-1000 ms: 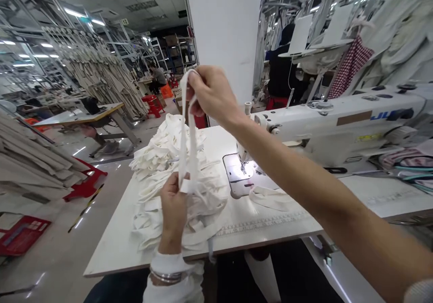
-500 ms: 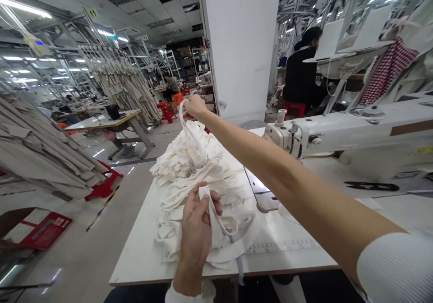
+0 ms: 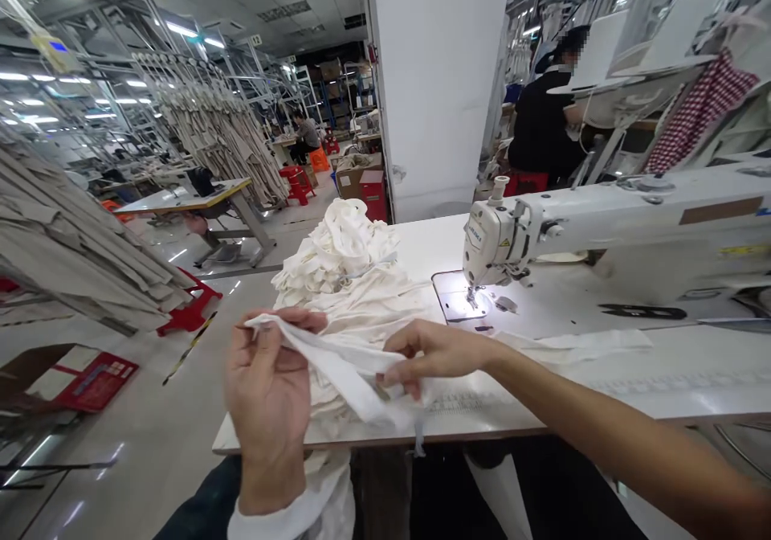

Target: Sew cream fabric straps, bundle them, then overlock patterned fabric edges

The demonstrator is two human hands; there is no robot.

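A white fabric strip (image 3: 337,362) stretches between my two hands above the front of the table. My left hand (image 3: 271,379) pinches its left end between thumb and fingers. Closer to the right end, my right hand (image 3: 422,355) grips the strip with thumb and fingers; that end is blurred. Behind my hands lies a heap of white fabric pieces (image 3: 343,243), its near part hidden by the hands and the strip. To the right stands a white sewing machine (image 3: 494,243), its needle area lit, and a flat fabric strip (image 3: 578,345) lies in front of it.
Dark thread snips (image 3: 643,312) lie on the machine bed. A printed ruler scale (image 3: 680,381) runs along the table's front edge. Beyond the table rises a white pillar (image 3: 437,82). A person in black (image 3: 545,122) sits at the right, and garments hang (image 3: 66,243) at the left.
My right hand has come back from the far heap to the table front and now grips the strip. My left hand has moved left and up, with the fabric pulled out between both hands.
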